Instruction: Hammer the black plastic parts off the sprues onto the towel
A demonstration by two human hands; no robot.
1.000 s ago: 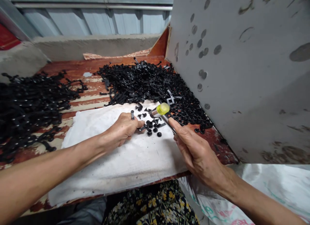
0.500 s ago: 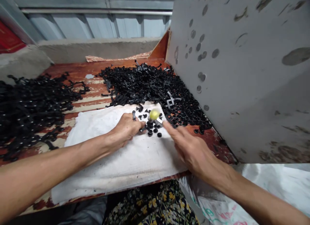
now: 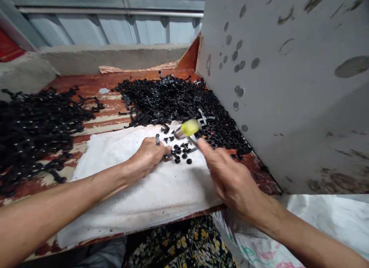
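My left hand (image 3: 151, 154) rests on a folded white cloth (image 3: 129, 206), its fingers closed around a slim black plastic part (image 3: 157, 139). One end of that part sticks up above the fist, and more of it shows by the thumb. In my right hand (image 3: 226, 170) is the handle of a small hammer (image 3: 190, 127) with a yellow striking face. The hammer head is blurred and hangs over the cloth, raised above several small black round-headed pieces (image 3: 189, 161). These pieces lie loose just right of my left hand.
A big heap of black plastic parts (image 3: 161, 99) spreads behind the cloth, with pale grey strips (image 3: 203, 118) at its right side. Another dark heap (image 3: 34, 125) covers the table's left. A tall spotted grey panel (image 3: 288, 95) bounds the right side. A concrete ledge (image 3: 115, 60) runs behind.
The hammer head has lifted and shifted right, away from the loose black pieces. My left hand keeps its grip on the black part in about the same spot.
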